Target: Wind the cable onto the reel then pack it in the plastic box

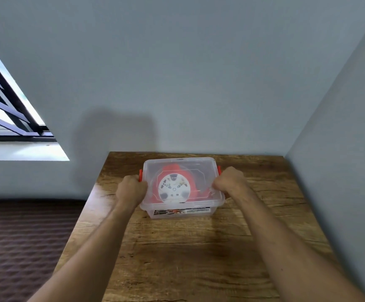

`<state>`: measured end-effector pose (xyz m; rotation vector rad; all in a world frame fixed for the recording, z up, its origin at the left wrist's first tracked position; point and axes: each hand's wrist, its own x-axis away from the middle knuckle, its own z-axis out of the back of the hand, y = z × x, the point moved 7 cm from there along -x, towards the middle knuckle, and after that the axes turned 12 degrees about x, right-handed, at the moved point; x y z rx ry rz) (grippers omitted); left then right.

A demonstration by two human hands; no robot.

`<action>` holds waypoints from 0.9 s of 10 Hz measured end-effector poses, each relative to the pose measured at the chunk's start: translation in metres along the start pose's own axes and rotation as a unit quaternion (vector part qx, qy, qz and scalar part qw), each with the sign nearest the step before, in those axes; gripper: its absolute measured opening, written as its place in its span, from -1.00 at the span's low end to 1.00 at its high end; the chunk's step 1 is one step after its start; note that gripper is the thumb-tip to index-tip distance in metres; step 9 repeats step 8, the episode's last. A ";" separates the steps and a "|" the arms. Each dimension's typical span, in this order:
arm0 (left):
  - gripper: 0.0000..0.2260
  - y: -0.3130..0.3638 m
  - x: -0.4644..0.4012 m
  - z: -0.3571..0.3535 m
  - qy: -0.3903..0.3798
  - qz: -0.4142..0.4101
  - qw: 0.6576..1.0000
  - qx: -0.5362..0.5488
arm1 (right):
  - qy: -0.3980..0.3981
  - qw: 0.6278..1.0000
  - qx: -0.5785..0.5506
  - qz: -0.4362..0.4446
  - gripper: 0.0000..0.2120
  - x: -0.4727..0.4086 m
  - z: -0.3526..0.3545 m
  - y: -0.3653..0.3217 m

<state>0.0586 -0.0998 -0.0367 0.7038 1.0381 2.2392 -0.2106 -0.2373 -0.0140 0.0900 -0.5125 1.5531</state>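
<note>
A clear plastic box [199,207] with its transparent lid [190,165] on stands on the wooden table [199,247] near the far wall. Inside it lies the red cable reel [174,188], its white socket face turned up. No loose cable shows. My left hand [131,188] is curled around the box's left side at the red latch [140,175]. On the right side my right hand [229,180] is curled at the other red latch [219,170], mostly hiding it.
The table sits in a corner, with a grey wall behind it and another close on the right. Left of the table lies a dark brown patterned surface [24,236], lower down. A barred window [7,105] is at the far left.
</note>
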 end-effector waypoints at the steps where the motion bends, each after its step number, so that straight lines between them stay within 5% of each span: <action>1: -0.74 0.004 0.016 -0.003 0.043 -0.057 0.997 -0.014 | 0.010 0.998 0.049 0.036 -0.74 0.006 -0.002 -0.007; 3: -0.70 0.003 0.029 -0.005 0.078 -0.122 0.989 -0.015 | 0.065 0.986 0.113 0.099 -0.32 0.026 -0.037 -0.010; 4: -0.57 0.003 0.023 -0.013 0.039 -0.151 0.980 -0.122 | 0.144 0.959 0.173 0.172 -0.36 0.034 -0.038 -0.016; 5: -0.33 0.029 0.011 -0.015 0.033 -0.241 0.947 -0.208 | 0.093 0.944 0.229 0.219 -0.37 0.019 -0.044 -0.021; 6: -0.18 0.086 -0.005 0.003 0.058 -0.316 0.927 -0.192 | 0.121 0.931 0.222 0.265 -0.22 0.014 0.004 -0.049; 8: -0.24 0.246 -0.031 0.101 0.197 -0.463 0.837 -0.215 | 0.286 0.911 0.123 0.271 -0.19 0.007 0.182 -0.123; 9: -0.24 0.246 -0.031 0.101 0.197 -0.463 0.837 -0.215 | 0.286 0.911 0.123 0.271 -0.19 0.007 0.182 -0.123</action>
